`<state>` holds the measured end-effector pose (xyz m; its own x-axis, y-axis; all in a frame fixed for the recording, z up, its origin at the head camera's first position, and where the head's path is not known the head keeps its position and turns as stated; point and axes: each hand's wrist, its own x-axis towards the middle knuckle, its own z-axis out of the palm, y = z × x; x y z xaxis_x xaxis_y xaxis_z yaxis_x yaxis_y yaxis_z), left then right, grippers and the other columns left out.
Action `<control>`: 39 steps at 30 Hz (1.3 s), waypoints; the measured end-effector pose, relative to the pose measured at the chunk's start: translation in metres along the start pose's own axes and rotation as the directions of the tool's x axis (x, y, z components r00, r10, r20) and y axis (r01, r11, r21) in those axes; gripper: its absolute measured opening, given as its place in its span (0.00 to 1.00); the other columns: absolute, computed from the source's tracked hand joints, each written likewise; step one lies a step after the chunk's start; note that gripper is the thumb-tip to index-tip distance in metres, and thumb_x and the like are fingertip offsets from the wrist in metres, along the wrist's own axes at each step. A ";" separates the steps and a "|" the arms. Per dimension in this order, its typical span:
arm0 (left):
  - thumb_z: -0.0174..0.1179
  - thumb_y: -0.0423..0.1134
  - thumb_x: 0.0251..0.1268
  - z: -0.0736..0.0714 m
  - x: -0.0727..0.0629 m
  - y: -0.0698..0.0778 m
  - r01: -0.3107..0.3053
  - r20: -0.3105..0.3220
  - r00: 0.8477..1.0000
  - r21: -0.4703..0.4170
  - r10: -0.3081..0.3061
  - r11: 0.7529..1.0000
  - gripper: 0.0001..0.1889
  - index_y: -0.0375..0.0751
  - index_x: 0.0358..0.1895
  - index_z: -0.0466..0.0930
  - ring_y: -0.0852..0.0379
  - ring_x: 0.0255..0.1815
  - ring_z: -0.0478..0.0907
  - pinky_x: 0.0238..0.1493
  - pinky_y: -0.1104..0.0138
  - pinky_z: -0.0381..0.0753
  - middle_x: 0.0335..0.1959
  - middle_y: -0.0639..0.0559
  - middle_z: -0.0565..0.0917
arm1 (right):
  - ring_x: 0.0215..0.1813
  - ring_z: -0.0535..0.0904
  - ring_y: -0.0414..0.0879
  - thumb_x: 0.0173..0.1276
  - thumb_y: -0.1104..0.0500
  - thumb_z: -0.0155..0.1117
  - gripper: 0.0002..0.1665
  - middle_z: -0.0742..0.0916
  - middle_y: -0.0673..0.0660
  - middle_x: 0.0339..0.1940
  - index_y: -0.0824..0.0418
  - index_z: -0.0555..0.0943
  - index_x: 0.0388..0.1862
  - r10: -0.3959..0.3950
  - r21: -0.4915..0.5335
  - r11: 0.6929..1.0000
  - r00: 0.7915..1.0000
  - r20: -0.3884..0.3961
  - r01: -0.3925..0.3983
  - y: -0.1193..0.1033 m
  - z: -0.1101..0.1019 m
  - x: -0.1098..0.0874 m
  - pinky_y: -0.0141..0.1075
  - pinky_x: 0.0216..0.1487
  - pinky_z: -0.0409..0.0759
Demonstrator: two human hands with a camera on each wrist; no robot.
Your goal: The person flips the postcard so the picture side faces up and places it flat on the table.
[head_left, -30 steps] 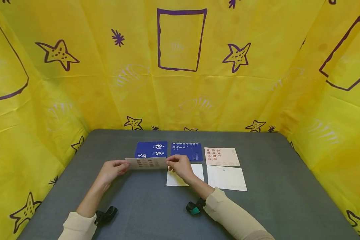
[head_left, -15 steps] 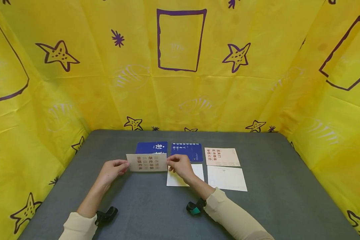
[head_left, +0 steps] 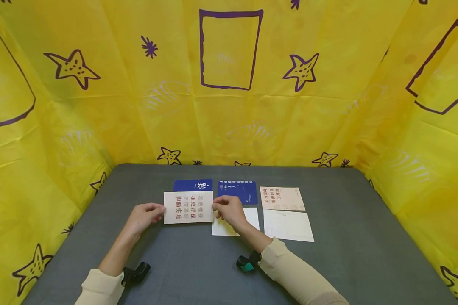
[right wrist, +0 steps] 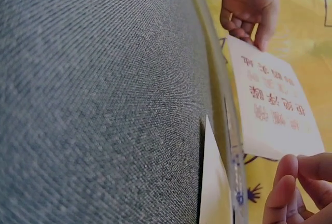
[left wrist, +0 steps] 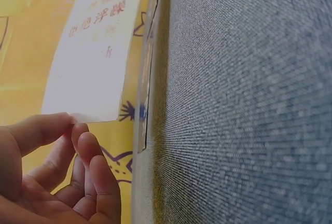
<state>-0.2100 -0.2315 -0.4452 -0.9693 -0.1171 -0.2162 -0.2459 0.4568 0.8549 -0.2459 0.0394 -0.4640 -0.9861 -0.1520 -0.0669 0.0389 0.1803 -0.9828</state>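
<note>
A pale postcard (head_left: 188, 207) with rows of brown and faded characters is held above the table, its printed face tilted toward the head camera. My left hand (head_left: 145, 218) pinches its left edge between thumb and fingers. On the opposite edge, my right hand (head_left: 230, 213) pinches it too. The wrist views show the card (left wrist: 93, 58) clear of the tabletop, gripped at both ends. Behind it lies a blue card (head_left: 192, 185) with white writing, partly covered by the held one. A plain white card (head_left: 248, 219) lies partly under my right hand.
To the right of the held card lie another blue card (head_left: 238, 192), a pinkish card (head_left: 282, 198) with brown characters and an off-white card (head_left: 289, 225). All rest on the grey table (head_left: 347, 245). Yellow patterned cloth (head_left: 229, 114) hangs around its back and sides.
Both hands have stayed nearly in place while the postcard's face has tilted from almost edge-on to facing up toward the head camera. More of the blue card behind is now covered.
</note>
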 end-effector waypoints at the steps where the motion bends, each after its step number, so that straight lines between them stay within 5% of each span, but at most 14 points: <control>1: 0.59 0.40 0.69 0.000 0.000 0.000 0.001 0.000 1.000 0.001 -0.001 1.000 0.18 0.25 0.50 0.79 0.60 0.32 0.77 0.37 0.71 0.79 0.31 0.53 0.83 | 0.18 0.76 0.43 0.63 0.67 0.66 0.07 0.86 0.60 0.28 0.69 0.85 0.38 0.000 0.000 1.000 1.000 -0.001 0.000 0.000 0.000 0.000 0.29 0.20 0.72; 18: 0.58 0.35 0.69 0.004 -0.001 -0.002 0.002 0.009 1.000 -0.043 -0.002 0.999 0.16 0.21 0.49 0.78 0.60 0.29 0.77 0.33 0.70 0.81 0.29 0.50 0.82 | 0.14 0.74 0.42 0.60 0.68 0.67 0.05 0.86 0.57 0.22 0.70 0.86 0.35 0.032 -0.030 0.999 0.999 -0.036 -0.033 0.002 0.006 0.000 0.27 0.15 0.68; 39: 0.59 0.31 0.66 0.001 0.003 -0.008 0.019 0.015 1.000 0.029 -0.019 0.999 0.15 0.19 0.48 0.78 0.62 0.26 0.78 0.29 0.71 0.81 0.32 0.45 0.83 | 0.11 0.73 0.40 0.59 0.69 0.66 0.04 0.85 0.60 0.18 0.72 0.84 0.31 0.100 -0.043 0.994 0.993 0.063 -0.097 0.006 0.011 0.004 0.27 0.12 0.69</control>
<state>-0.2107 -0.2341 -0.4530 -0.9643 -0.1127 -0.2396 -0.2640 0.4795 0.8369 -0.2481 0.0293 -0.4715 -0.9651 -0.1943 -0.1753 0.1275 0.2359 -0.9634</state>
